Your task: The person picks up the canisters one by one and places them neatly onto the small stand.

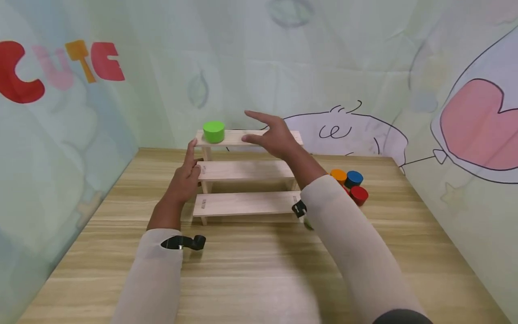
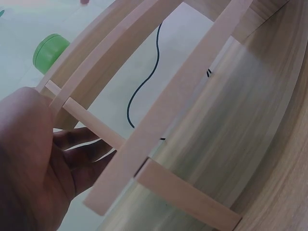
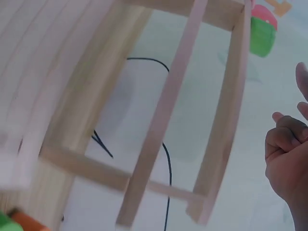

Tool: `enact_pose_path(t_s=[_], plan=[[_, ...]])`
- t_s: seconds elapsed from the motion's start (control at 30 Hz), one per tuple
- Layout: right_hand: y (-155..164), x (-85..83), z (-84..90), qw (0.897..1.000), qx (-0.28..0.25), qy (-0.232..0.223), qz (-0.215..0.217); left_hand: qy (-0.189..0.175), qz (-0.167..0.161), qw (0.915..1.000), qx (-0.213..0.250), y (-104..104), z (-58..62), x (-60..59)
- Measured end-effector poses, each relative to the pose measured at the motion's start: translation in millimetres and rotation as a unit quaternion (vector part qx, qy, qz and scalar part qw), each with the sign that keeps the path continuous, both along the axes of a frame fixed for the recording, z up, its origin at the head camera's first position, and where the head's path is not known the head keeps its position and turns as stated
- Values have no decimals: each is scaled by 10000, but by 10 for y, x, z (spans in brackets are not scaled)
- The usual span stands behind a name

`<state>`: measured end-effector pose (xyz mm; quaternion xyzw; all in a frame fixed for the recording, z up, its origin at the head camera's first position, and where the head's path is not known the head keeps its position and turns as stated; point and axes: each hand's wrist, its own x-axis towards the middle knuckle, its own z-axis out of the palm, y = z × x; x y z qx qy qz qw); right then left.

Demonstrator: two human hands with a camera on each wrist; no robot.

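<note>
A three-tier wooden step shelf (image 1: 243, 171) stands on the table. On the left end of its top tier sits a green cylindrical block (image 1: 213, 132). My left hand (image 1: 186, 177) grips the shelf's left end; in the left wrist view its fingers (image 2: 84, 154) curl behind the side frame. Over the top tier, to the right of the green block, hovers my right hand (image 1: 275, 136). Its thumb and index finger are spread apart, with nothing between them. The right wrist view shows that hand (image 3: 288, 159) off the top tier, its other fingers folded in.
To the right of the shelf stand an orange block (image 1: 338, 176), a blue block (image 1: 354, 178) and a red block (image 1: 359, 195). Another greenish block (image 1: 308, 224) is mostly hidden by my right sleeve (image 1: 344, 234). Printed cloth (image 1: 170, 67) hangs behind the wooden table (image 1: 243, 270).
</note>
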<state>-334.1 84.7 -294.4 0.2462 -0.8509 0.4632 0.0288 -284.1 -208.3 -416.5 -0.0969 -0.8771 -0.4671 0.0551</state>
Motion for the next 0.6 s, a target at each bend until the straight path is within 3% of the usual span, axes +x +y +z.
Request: enact_pose_path(t_s=[0.33, 0.6], plan=[[630, 420, 14, 9964, -159, 761, 343, 1, -86, 9999, 84, -37, -22, 21], [1084, 745, -100, 9993, -168, 321, 76, -62, -45, 9998, 175, -23, -62, 14]])
